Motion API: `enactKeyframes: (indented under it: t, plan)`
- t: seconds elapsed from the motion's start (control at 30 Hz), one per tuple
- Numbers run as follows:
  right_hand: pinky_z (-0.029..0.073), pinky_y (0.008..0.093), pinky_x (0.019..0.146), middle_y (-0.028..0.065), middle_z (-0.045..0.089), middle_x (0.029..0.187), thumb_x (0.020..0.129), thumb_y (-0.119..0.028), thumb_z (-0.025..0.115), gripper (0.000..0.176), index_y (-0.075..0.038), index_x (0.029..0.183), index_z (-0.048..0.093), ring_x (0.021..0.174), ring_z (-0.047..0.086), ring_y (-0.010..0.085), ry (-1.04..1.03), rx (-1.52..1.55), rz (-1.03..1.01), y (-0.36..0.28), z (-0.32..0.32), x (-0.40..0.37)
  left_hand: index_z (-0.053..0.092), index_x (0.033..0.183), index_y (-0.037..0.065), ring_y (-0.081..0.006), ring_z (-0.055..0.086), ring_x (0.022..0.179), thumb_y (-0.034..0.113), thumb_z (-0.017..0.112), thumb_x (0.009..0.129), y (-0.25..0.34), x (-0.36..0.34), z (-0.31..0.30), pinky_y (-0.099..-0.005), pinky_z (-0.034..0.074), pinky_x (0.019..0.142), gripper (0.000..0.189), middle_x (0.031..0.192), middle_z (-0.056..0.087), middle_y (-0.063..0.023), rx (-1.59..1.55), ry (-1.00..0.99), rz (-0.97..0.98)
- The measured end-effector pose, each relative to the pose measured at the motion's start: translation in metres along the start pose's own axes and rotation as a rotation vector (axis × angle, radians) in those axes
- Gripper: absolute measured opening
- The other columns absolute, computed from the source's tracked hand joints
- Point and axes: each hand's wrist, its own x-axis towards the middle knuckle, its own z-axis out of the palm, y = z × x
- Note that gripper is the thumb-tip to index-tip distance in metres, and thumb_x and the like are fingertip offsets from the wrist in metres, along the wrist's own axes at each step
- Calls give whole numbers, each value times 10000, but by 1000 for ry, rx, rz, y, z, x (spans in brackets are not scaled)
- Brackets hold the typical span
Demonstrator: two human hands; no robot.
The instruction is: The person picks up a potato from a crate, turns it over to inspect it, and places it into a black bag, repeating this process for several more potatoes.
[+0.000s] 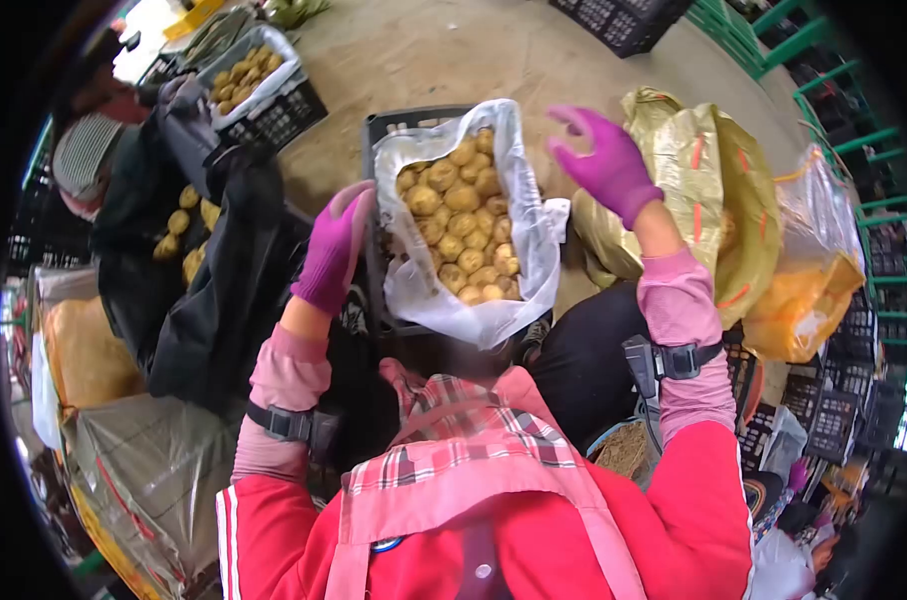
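Observation:
A dark plastic crate stands in front of me, lined with a white plastic bag. Round yellow-brown potatoes fill the lined crate. My left hand, in a purple knit glove, is at the crate's left rim with its fingers stretched out and nothing in them. To the right of the crate, my right hand is raised in a matching glove, fingers apart and empty. It overlaps the edge of a shiny yellow-green sack in this view.
At the upper left is another lined crate of potatoes. A person in a striped cap is beside a black sack with potatoes. A black crate sits at the top, green railings at the right. Wrapped bales stand at the left.

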Motion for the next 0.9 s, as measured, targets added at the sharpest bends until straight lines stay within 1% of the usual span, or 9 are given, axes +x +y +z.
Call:
enactKeyframes:
  t: [0.1, 0.17, 0.23, 0.4, 0.53, 0.67, 0.77, 0.8, 0.9]
  plan:
    - [507, 411, 923, 181, 630, 1236, 837, -351, 646, 479, -103, 1245, 620, 1108, 622, 349, -436, 7, 83, -1, 118, 7, 547, 1316, 7, -214, 555, 1177, 187, 560, 995, 30, 2, -1, -343, 457, 1021, 368, 1311, 572, -89, -640, 106, -518]
    - [509, 403, 934, 180, 667, 1186, 813, -353, 676, 498, -97, 1238, 634, 1096, 637, 351, -812, -71, 153, 33, 195, 4, 548, 1330, 22, -206, 551, 1181, 262, 520, 1022, 34, 3, -4, -339, 452, 1029, 392, 1314, 572, -82, -633, 121, -487]
    - [511, 404, 942, 183, 675, 1165, 782, -353, 689, 492, -103, 1204, 653, 1109, 635, 347, -935, -226, 291, 58, 260, -22, 545, 1341, 27, -201, 547, 1191, 288, 506, 1032, 37, -2, -10, -335, 445, 1039, 406, 1314, 573, -84, -659, 131, -490]
    - [514, 446, 932, 192, 626, 1243, 853, -330, 644, 417, -92, 1195, 627, 1146, 621, 347, -1001, -356, 379, 76, 316, -83, 528, 1353, -1, -189, 548, 1211, 267, 509, 1031, 44, -6, -25, -331, 432, 1056, 419, 1308, 578, -106, -698, 121, -523]
    - [528, 485, 827, 214, 629, 1100, 814, -215, 669, 351, -110, 1148, 642, 1013, 651, 367, -722, -574, 152, 85, 352, -107, 524, 1360, -2, -172, 554, 1196, 270, 499, 1035, 42, -7, -32, -324, 437, 1046, 424, 1310, 576, -102, -648, 100, -535]
    - [507, 476, 922, 227, 630, 1176, 828, -261, 663, 428, -88, 1217, 618, 1105, 626, 374, -1048, -475, 196, 92, 344, -73, 527, 1356, 1, -161, 554, 1181, 269, 517, 1028, 42, -8, -31, -316, 444, 1031, 424, 1309, 575, -94, -636, 114, -547]
    - [510, 487, 932, 248, 606, 1244, 822, -322, 696, 528, -55, 1267, 597, 1112, 616, 412, -938, -263, 342, 84, 314, -57, 532, 1350, 1, -148, 554, 1161, 266, 534, 1021, 40, -6, -27, -310, 449, 1019, 423, 1297, 580, -85, -675, 144, -524]
    - [554, 430, 877, 224, 627, 1218, 851, -365, 717, 586, -27, 1306, 567, 1107, 639, 352, -909, -170, 398, 80, 298, -46, 532, 1350, 0, -145, 555, 1156, 267, 535, 1021, 40, -6, -25, -307, 450, 1016, 423, 1290, 582, -81, -664, 144, -515]
    - [570, 367, 874, 157, 626, 1179, 874, -442, 717, 712, -5, 1386, 485, 1006, 672, 261, -794, 744, 800, 51, 234, -17, 537, 1344, 6, -134, 557, 1137, 267, 540, 1020, 39, -3, -17, -303, 456, 1000, 417, 1285, 581, -77, -605, 176, -481]
